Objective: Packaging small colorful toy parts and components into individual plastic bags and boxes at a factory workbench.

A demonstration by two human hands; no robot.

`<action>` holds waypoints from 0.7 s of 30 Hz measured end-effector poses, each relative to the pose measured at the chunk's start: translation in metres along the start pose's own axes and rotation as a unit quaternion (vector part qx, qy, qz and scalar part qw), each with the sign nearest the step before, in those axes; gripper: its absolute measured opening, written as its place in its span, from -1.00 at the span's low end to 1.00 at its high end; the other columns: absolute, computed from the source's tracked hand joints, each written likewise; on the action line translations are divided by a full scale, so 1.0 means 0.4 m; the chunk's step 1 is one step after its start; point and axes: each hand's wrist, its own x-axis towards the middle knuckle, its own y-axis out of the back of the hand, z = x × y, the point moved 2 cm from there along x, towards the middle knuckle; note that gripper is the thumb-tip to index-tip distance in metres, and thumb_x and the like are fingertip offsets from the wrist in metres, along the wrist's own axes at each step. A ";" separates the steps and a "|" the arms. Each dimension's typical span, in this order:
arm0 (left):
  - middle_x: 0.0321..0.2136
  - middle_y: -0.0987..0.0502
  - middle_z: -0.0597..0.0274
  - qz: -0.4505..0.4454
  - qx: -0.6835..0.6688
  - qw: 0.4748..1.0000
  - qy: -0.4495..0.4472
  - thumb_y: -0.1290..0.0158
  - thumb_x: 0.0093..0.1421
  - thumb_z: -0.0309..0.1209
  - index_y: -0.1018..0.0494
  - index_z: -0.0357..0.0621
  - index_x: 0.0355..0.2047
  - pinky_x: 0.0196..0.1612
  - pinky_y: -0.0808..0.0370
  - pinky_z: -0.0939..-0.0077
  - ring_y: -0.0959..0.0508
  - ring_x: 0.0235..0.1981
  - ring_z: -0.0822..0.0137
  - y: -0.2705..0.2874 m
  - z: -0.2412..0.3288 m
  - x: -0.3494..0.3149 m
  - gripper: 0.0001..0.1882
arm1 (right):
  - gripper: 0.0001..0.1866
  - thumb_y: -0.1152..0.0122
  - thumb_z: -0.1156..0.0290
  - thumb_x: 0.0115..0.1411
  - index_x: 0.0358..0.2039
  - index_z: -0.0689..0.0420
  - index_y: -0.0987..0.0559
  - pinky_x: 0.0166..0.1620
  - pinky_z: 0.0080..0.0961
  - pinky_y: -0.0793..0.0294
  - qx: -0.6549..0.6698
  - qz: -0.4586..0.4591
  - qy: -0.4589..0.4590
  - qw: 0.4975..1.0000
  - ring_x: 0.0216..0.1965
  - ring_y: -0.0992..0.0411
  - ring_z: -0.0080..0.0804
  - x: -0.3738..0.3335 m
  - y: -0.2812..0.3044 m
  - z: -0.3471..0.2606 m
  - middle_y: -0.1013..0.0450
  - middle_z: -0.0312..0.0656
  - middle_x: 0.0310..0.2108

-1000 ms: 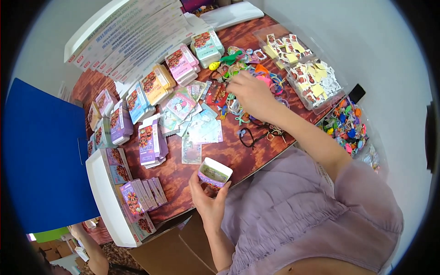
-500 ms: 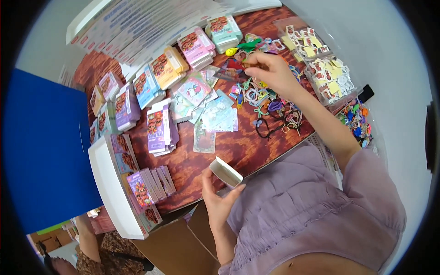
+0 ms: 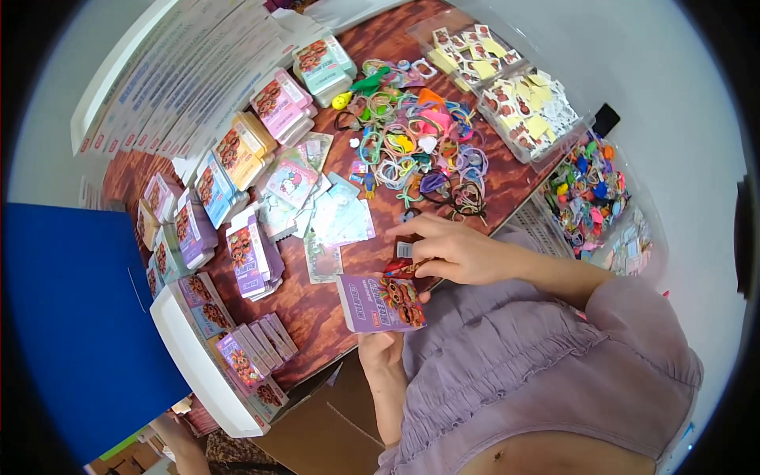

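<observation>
My left hand (image 3: 381,350) grips a small purple cardboard box (image 3: 378,305) printed with cartoon figures, near the table's front edge. Right above it, my right hand (image 3: 453,252) pinches a small red packet (image 3: 402,260) with a barcode patch. The packet's lower end is at the box's upper edge; whether it is inside I cannot tell. Beyond my hands lies a loose heap of coloured hair ties and small trinkets (image 3: 412,142). To its left, pastel cards (image 3: 340,212) overlap in a spread pile, with one translucent card (image 3: 323,261) nearest me.
Stacks of flat boxes in purple (image 3: 252,252), blue (image 3: 218,190), orange (image 3: 241,150), pink (image 3: 279,103) and green (image 3: 323,67) run along the left and back. A white tray (image 3: 204,364) stands front left. Clear bins of stickers (image 3: 529,111) and trinkets (image 3: 590,190) sit right. A co-worker's arm (image 3: 180,443) shows lower left.
My right hand has come from the trinket heap toward me, bringing the packet to the box. My left hand has turned the box, so its printed face now shows. The view has shifted.
</observation>
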 end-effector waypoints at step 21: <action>-0.02 -0.41 0.04 0.168 0.621 0.747 -0.168 -0.39 -0.18 -0.56 -0.35 -0.24 0.12 -0.02 -0.45 0.38 -0.46 -0.02 0.13 -0.048 0.026 -0.013 -0.22 | -0.82 -0.21 0.52 0.15 -0.20 0.15 -0.53 -0.32 -0.40 -0.48 -0.056 0.032 -0.028 0.998 -0.27 -0.52 -0.26 0.036 0.027 -0.108 -0.46 -0.20 -0.32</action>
